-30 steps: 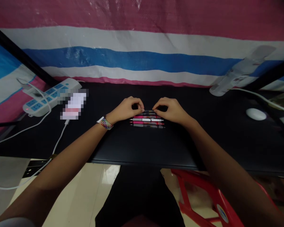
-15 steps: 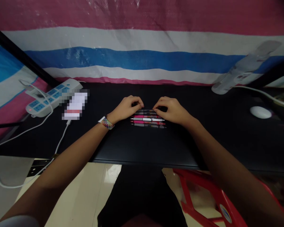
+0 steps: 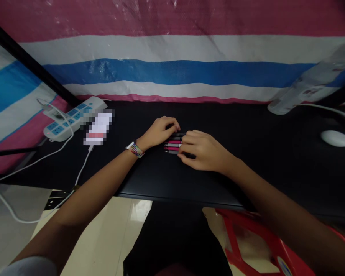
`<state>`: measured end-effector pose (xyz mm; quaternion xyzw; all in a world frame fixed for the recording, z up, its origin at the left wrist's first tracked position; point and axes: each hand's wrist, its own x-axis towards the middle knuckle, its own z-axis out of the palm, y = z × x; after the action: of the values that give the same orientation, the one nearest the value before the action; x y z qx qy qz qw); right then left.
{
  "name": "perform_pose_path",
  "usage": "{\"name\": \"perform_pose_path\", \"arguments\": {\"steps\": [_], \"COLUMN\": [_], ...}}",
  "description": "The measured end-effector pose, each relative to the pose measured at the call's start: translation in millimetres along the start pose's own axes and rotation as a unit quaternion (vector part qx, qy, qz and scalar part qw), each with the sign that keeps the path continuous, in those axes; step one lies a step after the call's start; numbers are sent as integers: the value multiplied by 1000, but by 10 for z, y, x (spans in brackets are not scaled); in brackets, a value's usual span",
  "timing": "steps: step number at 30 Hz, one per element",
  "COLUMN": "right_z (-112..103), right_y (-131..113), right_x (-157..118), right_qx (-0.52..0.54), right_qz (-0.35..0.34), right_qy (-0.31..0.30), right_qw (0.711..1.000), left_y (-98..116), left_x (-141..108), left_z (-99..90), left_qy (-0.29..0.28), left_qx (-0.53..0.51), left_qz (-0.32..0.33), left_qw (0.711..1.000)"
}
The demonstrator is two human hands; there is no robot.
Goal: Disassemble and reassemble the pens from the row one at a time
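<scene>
Several pens (image 3: 172, 145) with pink, grey and black grips lie side by side on the black table (image 3: 161, 172). My left hand (image 3: 162, 131) rests at the far left end of the row, fingers curled and thumb near the farthest dark pens; whether it pinches one is too small to tell. Over the right half of the row lies my right hand (image 3: 200, 150), its fingers bent and spread along the pens' right ends, which it hides. Its thumb is apart from the fingers, beside the nearest pen.
On the left are a white power strip (image 3: 74, 119), a phone (image 3: 99, 128) and white cables. A clear bottle (image 3: 299, 88) and a white mouse (image 3: 336, 138) are on the right. Below the table edge stands a red stool (image 3: 235, 241).
My right hand has moved nearer to me, from the far right corner of the row to over the pens' right ends. The whole view has shifted slightly.
</scene>
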<state>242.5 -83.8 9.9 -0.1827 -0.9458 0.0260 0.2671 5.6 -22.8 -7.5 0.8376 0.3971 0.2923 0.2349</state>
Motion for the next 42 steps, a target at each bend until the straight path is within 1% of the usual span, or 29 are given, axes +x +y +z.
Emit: {"name": "perform_pose_path", "arguments": {"steps": [3, 6, 9, 11, 15, 18, 22, 24, 27, 29, 32, 34, 37, 39, 42], "right_z": [55, 59, 31, 28, 75, 91, 25, -27, -88, -109, -118, -106, -56, -14, 17], "right_y": [-70, -100, -86, -62, -29, -31, -73, -96, -80, -15, 139, 244, 358, 397, 420], "right_x": [1, -2, -9, -17, -30, -25, -6, 5, 9, -2, -40, -72, -109, -120, -125], "right_qx": [14, 46, 27, 6, 6, 6, -7, -3, 41, 76, 95, 98, 101, 101, 85], "right_qz": [-23, -14, 3, 8, 8, -5, -30, -14, 57, 99, 129, 142, 154, 160, 178], "right_qy": [-13, -12, -16, -30, -49, -43, -23, -6, 42, 87, 137, 130, 113, 120, 143], "right_qw": [1000, 999, 999, 1000, 999, 999, 999, 1000, 997, 988, 978, 976, 976, 975, 970], "left_y": [-1, 1, 6, 11, 15, 9, 10, 26, 71, 109, 162, 185, 193, 183, 159], "left_x": [-2, 0, 2, 4, 3, 0, -2, -2, -4, -10, -26, -36, -38, -32, -18], "left_z": [1, 2, 2, 2, -1, -1, -2, -9, -35, -57, -75, -65, -27, 0, 21], "left_qy": [3, 7, 7, 7, 9, 18, 33, 38, 37, 37, 52, 54, 35, 31, 46], "left_qx": [-1, -9, -11, -9, -18, -37, -54, -77, -129, -166, -206, -217, -208, -188, -159], "left_qz": [-3, 0, 1, -1, -3, -2, -8, -11, -17, -16, -11, -16, -13, 0, 10], "left_qw": [1000, 1000, 1000, 1000, 1000, 999, 998, 996, 991, 985, 977, 975, 977, 982, 986]}}
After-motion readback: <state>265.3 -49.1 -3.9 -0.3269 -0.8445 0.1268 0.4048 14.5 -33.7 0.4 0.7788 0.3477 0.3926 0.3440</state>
